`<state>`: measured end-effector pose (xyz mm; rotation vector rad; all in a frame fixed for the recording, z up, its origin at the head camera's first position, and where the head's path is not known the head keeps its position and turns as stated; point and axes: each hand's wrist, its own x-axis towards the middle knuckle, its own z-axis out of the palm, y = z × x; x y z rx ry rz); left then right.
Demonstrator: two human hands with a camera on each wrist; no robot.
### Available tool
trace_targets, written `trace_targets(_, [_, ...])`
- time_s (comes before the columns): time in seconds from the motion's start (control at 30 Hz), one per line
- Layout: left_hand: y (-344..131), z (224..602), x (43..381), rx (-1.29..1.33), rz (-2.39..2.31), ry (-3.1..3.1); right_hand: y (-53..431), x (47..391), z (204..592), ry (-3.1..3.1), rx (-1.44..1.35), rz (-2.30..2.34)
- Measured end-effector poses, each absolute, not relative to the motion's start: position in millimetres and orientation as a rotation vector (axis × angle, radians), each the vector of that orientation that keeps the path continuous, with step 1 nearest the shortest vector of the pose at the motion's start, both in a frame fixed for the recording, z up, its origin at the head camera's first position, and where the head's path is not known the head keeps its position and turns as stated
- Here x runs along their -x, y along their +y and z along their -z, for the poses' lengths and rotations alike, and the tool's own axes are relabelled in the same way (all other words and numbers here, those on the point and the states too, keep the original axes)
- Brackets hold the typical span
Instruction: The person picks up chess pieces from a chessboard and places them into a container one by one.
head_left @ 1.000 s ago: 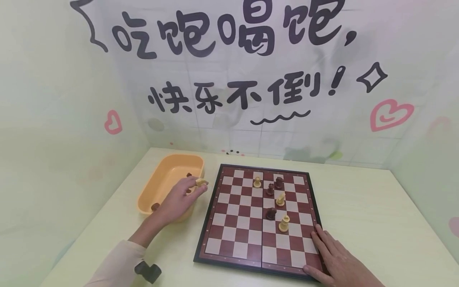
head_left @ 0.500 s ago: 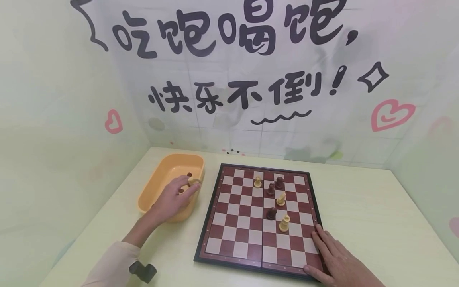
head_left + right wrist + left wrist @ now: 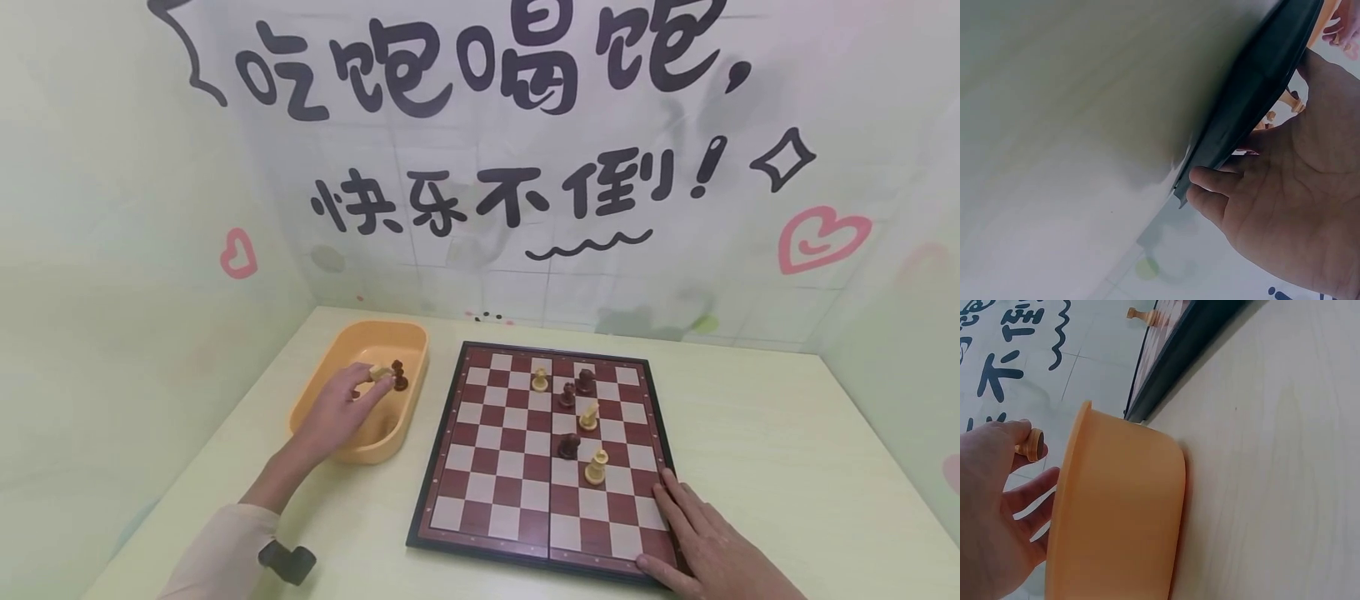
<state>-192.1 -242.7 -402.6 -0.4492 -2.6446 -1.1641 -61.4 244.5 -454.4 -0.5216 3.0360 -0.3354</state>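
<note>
1. Nearest to me, the right hand (image 3: 708, 537) rests on the near right corner of the folding chessboard (image 3: 517, 462). Its fingers lie extended along the edge, the thumb apart; I see no piece in its grasp. I judge it to be steadying the board.

2. Beyond, the left hand (image 3: 336, 412) carries a pale chess piece (image 3: 380, 372) above the orange-yellow plastic tub (image 3: 371, 452). Thumb and forefinger are pinched on it, with only the piece's thickness between them; the other fingers spread loosely, near the tub's rim.

3. I read the step in hand as a transfer of one piece between board and tub (from this instant alone I cannot tell which way). The next move calls for a firm pinch and a lift clear of the rim if the piece leaves the tub, or a low, gentle release if it goes in.

4. Inspect the held piece: cream-coloured, tipped well over, with a round base whose dark underside shows in the left wrist view. The fingers cover too much for me to name its type.

5. Farther along, dark chess pieces (image 3: 400, 375) lie in the tub; the printed backdrop (image 3: 435, 287) stands behind everything.
</note>
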Motion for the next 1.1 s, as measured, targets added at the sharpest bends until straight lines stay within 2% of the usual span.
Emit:
trace_targets(0.63, [-256,416,193,0.336,1.162,-2.664,244,61,457,3.046,0.522,0.330])
trace_targets(1.1, [-254,417,192,0.357,1.162,-2.638,245,61,459,3.041,0.516,0.332])
